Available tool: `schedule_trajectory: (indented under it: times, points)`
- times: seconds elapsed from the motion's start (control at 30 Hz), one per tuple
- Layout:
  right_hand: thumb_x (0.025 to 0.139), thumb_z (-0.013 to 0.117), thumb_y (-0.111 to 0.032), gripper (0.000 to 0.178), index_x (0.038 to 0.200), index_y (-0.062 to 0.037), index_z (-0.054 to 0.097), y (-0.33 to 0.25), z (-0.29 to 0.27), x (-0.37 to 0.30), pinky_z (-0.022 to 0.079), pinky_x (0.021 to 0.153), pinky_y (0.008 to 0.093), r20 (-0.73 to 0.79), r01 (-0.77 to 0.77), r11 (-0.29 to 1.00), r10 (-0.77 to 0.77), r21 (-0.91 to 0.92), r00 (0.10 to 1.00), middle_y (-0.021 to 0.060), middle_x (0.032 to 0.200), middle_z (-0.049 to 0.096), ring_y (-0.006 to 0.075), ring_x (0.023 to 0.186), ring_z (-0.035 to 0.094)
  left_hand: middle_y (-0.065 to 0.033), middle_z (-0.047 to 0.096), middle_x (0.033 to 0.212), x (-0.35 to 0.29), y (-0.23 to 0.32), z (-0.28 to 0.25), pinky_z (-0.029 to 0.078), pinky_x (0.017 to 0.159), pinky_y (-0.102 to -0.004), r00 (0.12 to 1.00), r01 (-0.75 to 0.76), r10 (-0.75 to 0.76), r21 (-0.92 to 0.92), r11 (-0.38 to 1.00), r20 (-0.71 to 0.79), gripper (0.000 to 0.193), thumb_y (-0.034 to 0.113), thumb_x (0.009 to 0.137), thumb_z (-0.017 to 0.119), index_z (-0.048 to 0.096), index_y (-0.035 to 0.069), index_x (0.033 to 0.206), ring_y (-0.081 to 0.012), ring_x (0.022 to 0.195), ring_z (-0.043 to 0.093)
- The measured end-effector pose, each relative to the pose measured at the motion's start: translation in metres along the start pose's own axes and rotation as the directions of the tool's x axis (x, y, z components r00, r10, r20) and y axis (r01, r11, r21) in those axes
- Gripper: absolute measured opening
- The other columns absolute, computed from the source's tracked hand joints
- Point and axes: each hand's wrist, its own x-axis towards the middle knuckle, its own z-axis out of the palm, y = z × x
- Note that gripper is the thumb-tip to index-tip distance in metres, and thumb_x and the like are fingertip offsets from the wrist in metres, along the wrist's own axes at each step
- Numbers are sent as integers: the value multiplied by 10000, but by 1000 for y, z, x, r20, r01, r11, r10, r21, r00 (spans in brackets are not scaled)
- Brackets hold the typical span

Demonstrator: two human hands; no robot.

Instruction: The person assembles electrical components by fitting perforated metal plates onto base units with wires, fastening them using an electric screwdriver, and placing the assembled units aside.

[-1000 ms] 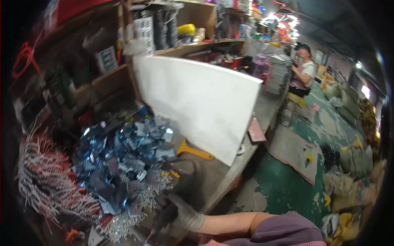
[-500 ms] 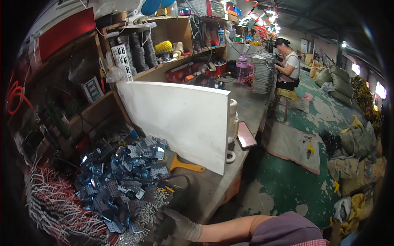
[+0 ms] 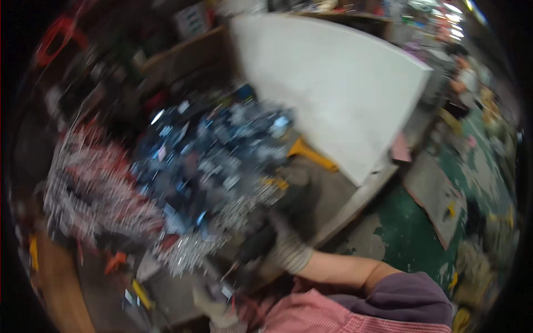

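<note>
Motion blurs the whole view. My gloved right hand (image 3: 291, 247) is wrapped round a dark power screwdriver (image 3: 258, 241), its thin bit pointing down and left. Low at the front edge is my gloved left hand (image 3: 216, 311), closed at a small shiny metal bracket (image 3: 226, 291) below the bit; red wire shows beside it. The left fingers are smeared. A pile of bluish metal brackets (image 3: 205, 150) lies on the bench beyond. Loose screws (image 3: 191, 252) are heaped in front of that pile, left of the screwdriver.
Bundled red and white wires (image 3: 100, 183) lie at the left. A yellow-handled scraper (image 3: 313, 154) rests by a white upright panel (image 3: 333, 83). A yellow-handled tool (image 3: 143, 294) and an orange item (image 3: 115, 262) lie near left. Another person (image 3: 466, 80) sits far right.
My view has swung down and left, so the bench contents appear farther right and higher. My left hand has come into view at the lower edge. The right hand still holds the screwdriver.
</note>
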Motion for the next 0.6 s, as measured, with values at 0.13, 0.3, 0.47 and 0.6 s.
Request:
schedule_trajectory:
  times: [0.13,0.3,0.47,0.6]
  points:
    - [1010,682,-372,285,934,-159,508,15,-15,9,540,800,431,49,1,998,-4,60,999,13,847,465,197,833,537,-167,634,807,24,25,-4,510,631,-470,994,-84,78,68,994,80,173,167,901,680,661,26,999,-389,695,636]
    - [1005,700,-339,235,993,-183,524,29,-24,13,492,937,430,-47,-47,973,59,228,997,-41,873,428,171,864,476,-145,620,798,33,30,-10,487,623,-465,983,-29,29,0,1000,180,24,60,930,652,633,54,944,-371,678,618]
    - [1008,718,-318,224,1142,-203,580,37,-32,17,475,970,421,20,10,979,-14,202,1000,-58,878,428,143,857,459,-140,632,818,32,25,-14,482,647,-491,974,-91,78,52,994,214,42,78,926,657,620,58,923,-381,719,613]
    - [1011,723,-308,233,1168,-202,588,33,-38,16,468,972,421,41,-38,973,29,228,999,-61,877,435,135,847,456,-143,635,817,35,26,-16,486,644,-487,965,-84,69,49,995,253,49,85,924,660,620,61,941,-378,714,617]
